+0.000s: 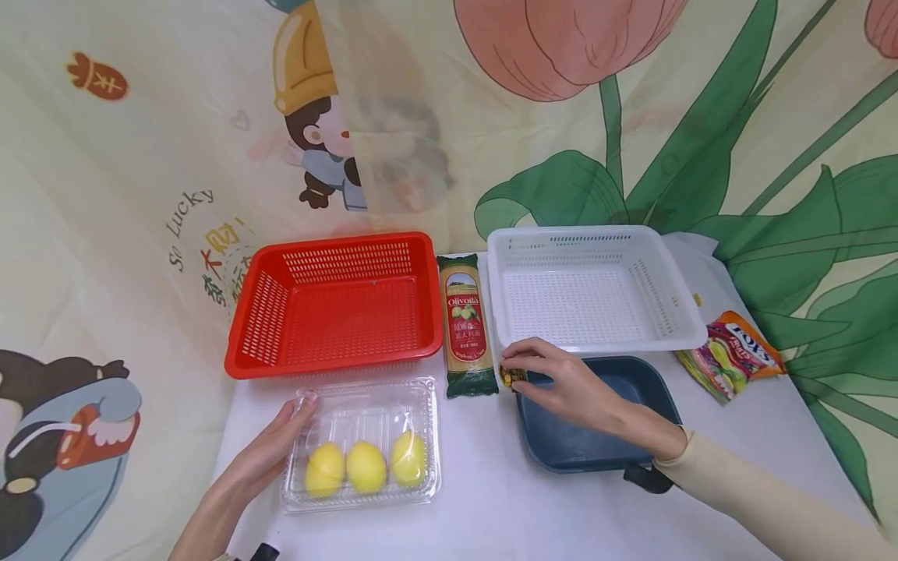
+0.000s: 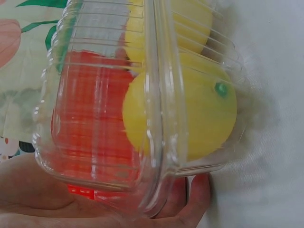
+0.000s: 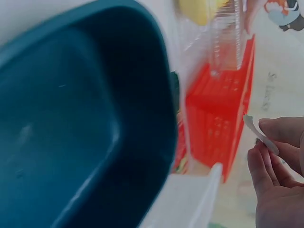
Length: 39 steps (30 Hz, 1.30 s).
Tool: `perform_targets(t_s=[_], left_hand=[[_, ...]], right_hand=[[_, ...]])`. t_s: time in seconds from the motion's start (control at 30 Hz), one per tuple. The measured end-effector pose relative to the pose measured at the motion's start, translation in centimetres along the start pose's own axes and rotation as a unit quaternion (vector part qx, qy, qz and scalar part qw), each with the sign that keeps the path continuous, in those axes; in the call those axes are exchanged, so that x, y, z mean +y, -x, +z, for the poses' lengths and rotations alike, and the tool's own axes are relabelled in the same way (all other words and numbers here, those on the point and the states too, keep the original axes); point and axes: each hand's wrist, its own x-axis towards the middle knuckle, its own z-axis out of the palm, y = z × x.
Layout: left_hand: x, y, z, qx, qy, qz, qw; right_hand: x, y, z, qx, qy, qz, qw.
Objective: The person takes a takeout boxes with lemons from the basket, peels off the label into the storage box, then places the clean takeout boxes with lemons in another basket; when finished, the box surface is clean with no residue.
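Clear box [image 1: 358,414] with three lemons [image 1: 366,467]

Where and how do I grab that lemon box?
Take the clear box by the rim at its right end, perhaps from the right: that edge sticks out and looks free; the left hand holds the far-left corner. Lemons line the near side, so keep it level.

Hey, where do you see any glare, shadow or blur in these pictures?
Head view: bright glints on the clear plastic box; left wrist view: highlights along that box's ridges, plus a soft shadow on the white tabletop; right wrist view: soft-edged dark blue pan, blurred red basket.
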Motion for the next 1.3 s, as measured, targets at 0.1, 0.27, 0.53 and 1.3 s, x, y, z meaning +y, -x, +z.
perform_targets(t_s=[0.1,0.27,0.53,1.3], left_hand=[[0.0,0.0,0.0,0.002,-0.004,-0.001,1.0],[-0.1,0.0,0.0,0.0,0.001,0.003,1.0],[0.1,0.0,0.1,0.008,0.002,-0.002,1.0],[-0.3,0.2,0.3,0.002,0.037,0.016,0.9992]], right_hand=[[1.0,1.2,-0.4,0.006,0.014,-0.002,0.9999],[2.2,2.9,-0.5,-0.012,0.041,0.014,0.999],[4.0,4.3,-0.5,-0.052,0.054,0.013,0.9971],[6.9,4.9,0.7,-0.179,0.081,0.057,0.9788]])
